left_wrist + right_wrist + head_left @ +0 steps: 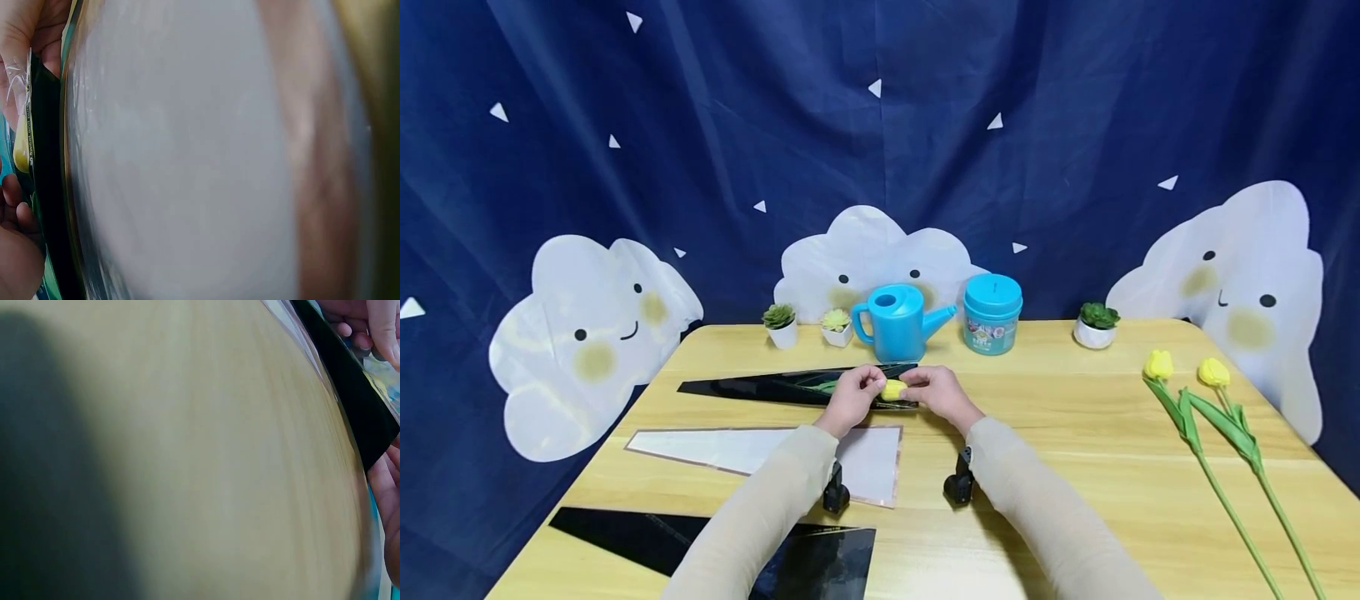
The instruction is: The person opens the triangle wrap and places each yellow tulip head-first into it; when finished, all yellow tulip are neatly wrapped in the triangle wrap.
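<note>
In the head view, a yellow tulip (892, 390) was enclosed in a black sleeve (752, 388), its bloom framed by both hands. The sleeve was pinched beside the bloom by the left hand (852, 398) and at the wide end by the right hand (943, 392). In the left wrist view, a white sleeve (181, 137) was seen, blurred. In the right wrist view, both hands were partly cut off, beside the table (206, 456).

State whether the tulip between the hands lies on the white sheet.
No, the yellow tulip lies in the black wrapper, beyond the white sheet.
</note>
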Demonstrator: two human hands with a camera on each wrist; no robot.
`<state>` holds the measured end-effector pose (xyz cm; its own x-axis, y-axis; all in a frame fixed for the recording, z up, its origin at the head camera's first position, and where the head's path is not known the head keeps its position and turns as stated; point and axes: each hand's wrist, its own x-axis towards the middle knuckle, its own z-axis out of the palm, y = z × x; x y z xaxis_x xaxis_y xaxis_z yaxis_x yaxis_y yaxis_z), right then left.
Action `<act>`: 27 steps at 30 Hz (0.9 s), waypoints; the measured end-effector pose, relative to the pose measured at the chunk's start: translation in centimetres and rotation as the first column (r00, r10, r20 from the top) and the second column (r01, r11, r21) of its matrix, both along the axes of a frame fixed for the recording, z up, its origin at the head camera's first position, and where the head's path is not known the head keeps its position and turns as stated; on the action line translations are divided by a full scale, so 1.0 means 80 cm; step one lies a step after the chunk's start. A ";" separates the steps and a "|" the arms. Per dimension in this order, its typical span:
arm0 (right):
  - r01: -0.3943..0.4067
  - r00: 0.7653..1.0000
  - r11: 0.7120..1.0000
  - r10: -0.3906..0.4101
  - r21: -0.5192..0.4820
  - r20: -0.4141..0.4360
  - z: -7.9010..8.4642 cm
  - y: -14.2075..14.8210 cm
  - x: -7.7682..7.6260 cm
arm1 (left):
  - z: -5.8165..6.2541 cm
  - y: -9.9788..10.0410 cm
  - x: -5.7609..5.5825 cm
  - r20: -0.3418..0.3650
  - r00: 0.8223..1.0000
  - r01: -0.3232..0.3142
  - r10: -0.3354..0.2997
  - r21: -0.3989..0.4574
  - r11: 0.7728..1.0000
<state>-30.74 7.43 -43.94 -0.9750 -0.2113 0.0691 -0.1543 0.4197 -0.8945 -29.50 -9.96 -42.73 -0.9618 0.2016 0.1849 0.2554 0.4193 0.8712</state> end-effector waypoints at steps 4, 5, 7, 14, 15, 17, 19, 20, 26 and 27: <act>0.000 1.000 1.000 0.000 0.005 -0.002 -0.002 -0.001 -0.003 | 0.001 0.002 -0.003 0.044 0.998 -0.037 0.037 -0.013 0.999; 0.002 1.000 1.000 -0.002 0.007 -0.003 -0.003 -0.002 -0.004 | 0.002 0.002 -0.003 0.048 0.998 -0.042 0.043 -0.018 0.999; 0.007 1.000 1.000 -0.007 0.007 -0.003 -0.004 -0.004 -0.005 | 0.001 0.003 -0.005 0.052 0.997 -0.050 0.051 -0.026 0.998; 0.003 0.999 1.000 -0.002 0.011 -0.046 -0.005 -0.010 -0.007 | 0.001 0.005 -0.008 0.051 0.998 -0.044 0.046 -0.028 0.999; 0.002 0.999 1.000 -0.002 0.008 -0.045 -0.005 -0.010 -0.006 | 0.001 0.004 -0.008 0.051 0.998 -0.046 0.047 -0.030 0.999; 0.006 0.999 1.000 -0.006 -0.004 -0.033 -0.005 -0.009 -0.005 | 0.001 0.003 -0.009 0.047 0.998 -0.047 0.049 -0.036 0.998; 0.025 1.000 1.000 -0.025 -0.011 -0.012 -0.004 -0.003 -0.004 | 0.000 0.003 -0.011 0.039 0.998 -0.047 0.049 -0.044 0.998; 0.038 0.999 0.999 -0.038 -0.016 -0.004 -0.003 0.001 -0.003 | 0.000 0.003 -0.012 0.036 0.998 -0.046 0.048 -0.044 0.998; 0.101 0.995 0.992 -0.100 -0.078 0.023 0.002 0.038 0.006 | -0.002 -0.004 -0.015 0.022 0.998 -0.062 0.064 -0.075 0.995; 0.106 0.994 0.991 -0.105 -0.082 0.020 0.004 0.047 0.009 | -0.002 -0.005 -0.015 0.014 0.997 -0.069 0.070 -0.094 0.993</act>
<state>-30.05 11.15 -43.63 -0.9926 -0.1012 0.0670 -0.0992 0.3577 -0.9285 -30.74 -10.34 -42.87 -0.9770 0.1498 0.1519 0.2083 0.5155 0.8312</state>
